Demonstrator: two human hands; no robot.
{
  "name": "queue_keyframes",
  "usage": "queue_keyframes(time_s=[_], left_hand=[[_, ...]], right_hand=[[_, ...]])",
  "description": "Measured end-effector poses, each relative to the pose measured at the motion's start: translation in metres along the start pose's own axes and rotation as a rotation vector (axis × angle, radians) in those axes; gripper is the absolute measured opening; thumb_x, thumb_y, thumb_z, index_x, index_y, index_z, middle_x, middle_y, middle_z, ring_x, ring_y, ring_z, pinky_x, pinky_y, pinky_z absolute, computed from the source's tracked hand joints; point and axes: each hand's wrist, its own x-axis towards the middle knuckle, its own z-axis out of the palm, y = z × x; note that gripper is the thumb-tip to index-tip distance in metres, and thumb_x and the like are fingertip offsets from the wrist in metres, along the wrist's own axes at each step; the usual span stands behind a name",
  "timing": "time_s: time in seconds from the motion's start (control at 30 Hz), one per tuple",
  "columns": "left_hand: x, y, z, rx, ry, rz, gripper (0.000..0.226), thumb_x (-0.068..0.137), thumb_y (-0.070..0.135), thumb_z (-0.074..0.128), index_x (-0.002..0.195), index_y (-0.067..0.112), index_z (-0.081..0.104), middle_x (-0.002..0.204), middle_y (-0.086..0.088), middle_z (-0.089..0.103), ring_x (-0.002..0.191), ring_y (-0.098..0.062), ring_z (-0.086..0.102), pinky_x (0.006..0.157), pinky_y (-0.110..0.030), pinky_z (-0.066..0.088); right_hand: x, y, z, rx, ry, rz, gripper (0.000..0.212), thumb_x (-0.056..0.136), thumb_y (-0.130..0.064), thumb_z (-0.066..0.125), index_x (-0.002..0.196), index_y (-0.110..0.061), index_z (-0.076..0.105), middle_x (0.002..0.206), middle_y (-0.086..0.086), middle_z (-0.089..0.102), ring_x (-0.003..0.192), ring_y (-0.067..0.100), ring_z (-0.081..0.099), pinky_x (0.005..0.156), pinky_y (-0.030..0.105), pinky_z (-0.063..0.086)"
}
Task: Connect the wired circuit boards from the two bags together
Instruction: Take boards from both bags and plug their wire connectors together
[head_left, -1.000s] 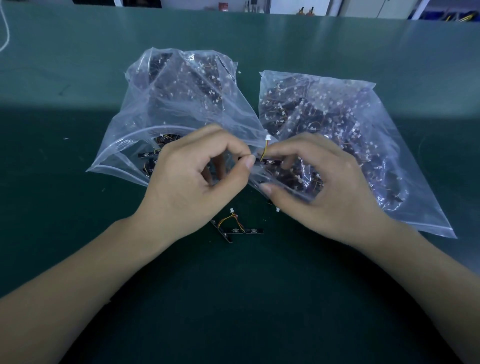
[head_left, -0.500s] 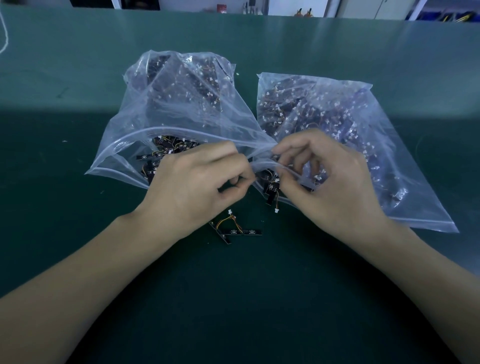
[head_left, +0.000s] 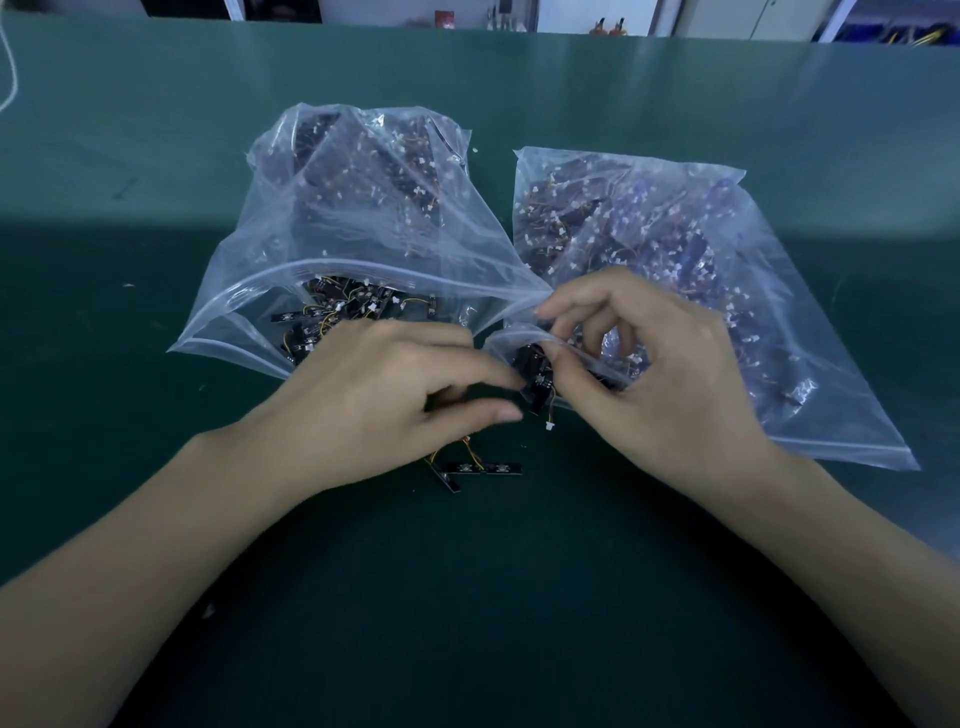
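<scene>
2 bare forearms are seen, each ending in a hand: the left hand (head_left: 384, 400) and the right hand (head_left: 660, 384). No sleeve is worn on either arm (both are uncovered to the frame's edge). Short, unpainted nails are shown.

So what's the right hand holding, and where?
The right hand pinches a small black circuit board near its upper end, at the right bag's mouth.

left hand (head_left: 374, 395) blurred | joined boards (head_left: 475, 467) part-hidden | forearms cropped
</scene>
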Motion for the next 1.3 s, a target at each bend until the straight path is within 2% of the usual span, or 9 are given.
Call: queue_keyframes(time_s=[0.3,0.5,0.6,0.7,0.8,0.9,1.03,1.17,1.3], left_hand=[[-0.002,-0.01,-0.018,-0.156,-0.228,-0.042,0.029,0.076,0.072,0.077,0.094,0.05,0.084,0.08,0.024,0.069,0.069,0.013,0.056,0.06,-0.01,0.032],[-0.001,-0.008,-0.013,-0.197,-0.294,-0.065,0.023,0.08,0.067,0.075,0.08,0.044,0.078,0.087,0.025,0.067,0.072,-0.009,0.061,0.064,-0.016,0.039],[-0.001,-0.006,-0.007,-0.224,-0.183,-0.06,0.025,0.09,0.06,0.071,0.084,0.035,0.074,0.084,0.02,0.067,0.07,-0.012,0.061,0.062,-0.024,0.045],[-0.001,-0.001,0.001,-0.356,0.03,-0.098,0.023,0.098,0.044,0.073,0.084,0.027,0.069,0.076,0.014,0.068,0.066,-0.014,0.063,0.06,-0.023,0.046],[-0.001,0.006,0.011,-0.564,0.202,-0.179,0.023,0.097,0.027,0.078,0.081,0.016,0.065,0.083,-0.002,0.074,0.071,-0.026,0.068,0.064,-0.037,0.053],[0.003,0.011,0.014,-0.799,0.352,-0.243,0.016,0.095,0.02,0.081,0.091,0.016,0.066,0.087,-0.002,0.077,0.075,-0.025,0.07,0.07,-0.035,0.056],[0.006,0.013,0.013,-0.975,0.355,-0.267,0.038,0.096,0.017,0.078,0.132,0.025,0.069,0.092,-0.001,0.081,0.079,-0.015,0.072,0.081,-0.025,0.057],[0.006,0.017,0.016,-0.937,0.367,-0.272,0.021,0.098,0.018,0.078,0.117,0.023,0.076,0.093,-0.001,0.082,0.082,-0.017,0.074,0.078,-0.027,0.06],[0.005,0.019,0.016,-0.99,0.374,-0.312,0.009,0.098,0.016,0.078,0.105,0.021,0.075,0.097,-0.004,0.083,0.089,-0.028,0.078,0.078,-0.032,0.063]], right_hand=[[-0.002,0.0,0.001,-0.015,-0.019,0.01,0.028,0.091,-0.003,0.077,0.113,-0.021,0.072,0.091,-0.008,0.07,0.078,0.014,0.063,0.077,0.011,0.04],[-0.001,0.001,0.002,-0.046,-0.024,-0.015,0.024,0.092,-0.007,0.079,0.113,-0.018,0.073,0.095,-0.007,0.069,0.081,0.013,0.063,0.077,0.016,0.042],[0.0,-0.001,0.002,-0.064,-0.009,-0.062,0.019,0.093,-0.012,0.079,0.111,-0.013,0.074,0.1,-0.003,0.07,0.085,0.016,0.063,0.082,0.025,0.048],[0.001,-0.005,-0.001,-0.019,0.034,-0.043,0.008,0.102,-0.018,0.07,0.107,-0.013,0.072,0.098,-0.006,0.068,0.09,0.011,0.063,0.085,0.015,0.04],[0.001,-0.008,-0.003,0.01,0.036,-0.007,0.019,0.108,-0.023,0.059,0.098,-0.011,0.07,0.091,-0.008,0.066,0.089,0.01,0.061,0.084,0.016,0.039],[0.001,-0.011,-0.002,0.004,-0.017,-0.044,0.026,0.108,-0.027,0.058,0.092,-0.012,0.072,0.089,-0.011,0.063,0.085,0.015,0.06,0.082,0.028,0.044],[0.0,-0.013,0.004,0.037,-0.032,-0.062,0.024,0.103,-0.031,0.068,0.095,-0.01,0.077,0.095,-0.01,0.069,0.085,0.017,0.063,0.082,0.04,0.049],[-0.002,-0.011,0.008,0.073,0.01,-0.028,0.017,0.1,-0.025,0.077,0.091,-0.01,0.079,0.093,-0.01,0.071,0.085,0.021,0.066,0.083,0.043,0.049],[-0.001,-0.009,0.007,0.103,0.045,0.023,0.011,0.098,-0.019,0.08,0.09,-0.011,0.08,0.091,-0.009,0.073,0.085,0.019,0.067,0.085,0.032,0.049]])
